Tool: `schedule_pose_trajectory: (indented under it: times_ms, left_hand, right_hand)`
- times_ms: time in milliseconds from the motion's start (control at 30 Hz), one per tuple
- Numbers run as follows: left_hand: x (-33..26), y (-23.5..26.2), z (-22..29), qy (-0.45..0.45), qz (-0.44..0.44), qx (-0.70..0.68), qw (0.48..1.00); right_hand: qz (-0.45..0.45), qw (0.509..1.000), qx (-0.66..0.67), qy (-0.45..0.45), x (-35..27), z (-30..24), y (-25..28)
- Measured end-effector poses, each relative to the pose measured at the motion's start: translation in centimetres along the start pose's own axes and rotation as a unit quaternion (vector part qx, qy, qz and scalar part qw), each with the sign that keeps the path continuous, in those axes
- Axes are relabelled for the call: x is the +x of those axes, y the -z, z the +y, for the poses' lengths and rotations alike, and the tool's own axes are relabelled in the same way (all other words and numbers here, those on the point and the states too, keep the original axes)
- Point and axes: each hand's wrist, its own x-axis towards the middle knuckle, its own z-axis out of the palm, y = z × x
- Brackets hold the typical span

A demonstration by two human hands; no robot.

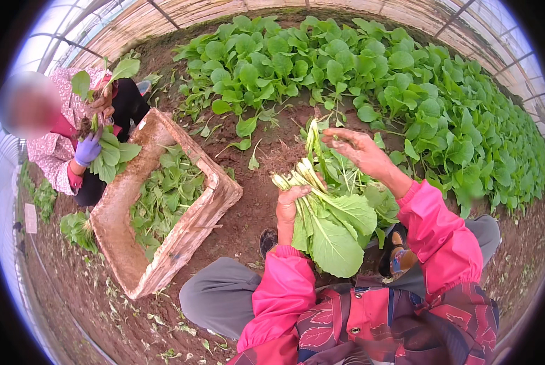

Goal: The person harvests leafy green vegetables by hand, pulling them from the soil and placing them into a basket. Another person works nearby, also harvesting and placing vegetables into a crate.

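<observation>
My left hand (289, 210) is wrapped around a bunch of leafy greens (336, 228). Their pale stem ends point up and left, and the broad leaves hang toward my lap. Just beyond, my right hand (362, 153) is open with its fingers stretched out to the left. Its fingertips are beside the pale stem of a single green plant (312, 139), whose root end points up. I cannot tell whether they touch it. More leaves lie beneath my right hand and partly behind the bunch.
A worn, off-white foam box (190, 240) with loose greens (174, 193) inside stands on the soil to my left. Past it a person (71, 137) in a purple glove holds greens. Dense growing greens (400, 79) fill the far and right side. Pulled roots (278, 158) lie ahead.
</observation>
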Motion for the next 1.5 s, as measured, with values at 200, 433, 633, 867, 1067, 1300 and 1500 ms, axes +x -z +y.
schedule_pose_trajectory:
  times_ms: [200,433,633,867,1067,1300,1500]
  left_hand:
    - [-0.2,-2.0,-1.4,0.032,-0.04,-0.039,0.998]
    - [-0.4,-2.9,-0.3,-0.026,-0.043,-0.075,0.996]
    - [-0.2,-2.5,0.4,-0.09,0.098,-0.022,0.991]
    - [0.2,-4.0,-0.2,-0.159,0.137,0.018,0.978]
    - [-0.7,-4.8,0.5,-0.212,0.13,0.036,0.968]
    - [-0.7,-5.2,0.5,-0.253,0.162,0.112,0.947]
    - [-0.8,-4.7,0.3,-0.272,0.166,0.07,0.945]
  right_hand:
    - [0.094,0.982,0.163,-0.011,1.2,0.6,-3.4]
    - [0.097,0.979,0.162,0.071,0.3,-7.3,1.1]
    - [0.004,0.921,-0.352,0.167,-1.5,-7.0,-4.7]
    - [0.114,0.953,-0.253,0.119,-1.2,-2.7,-6.2]
    - [0.136,0.966,-0.202,0.091,-1.0,-1.4,-7.8]
    - [0.034,0.972,-0.214,0.088,-2.3,-2.3,-7.4]
    - [-0.022,0.926,-0.372,0.066,-1.6,-6.0,-6.4]
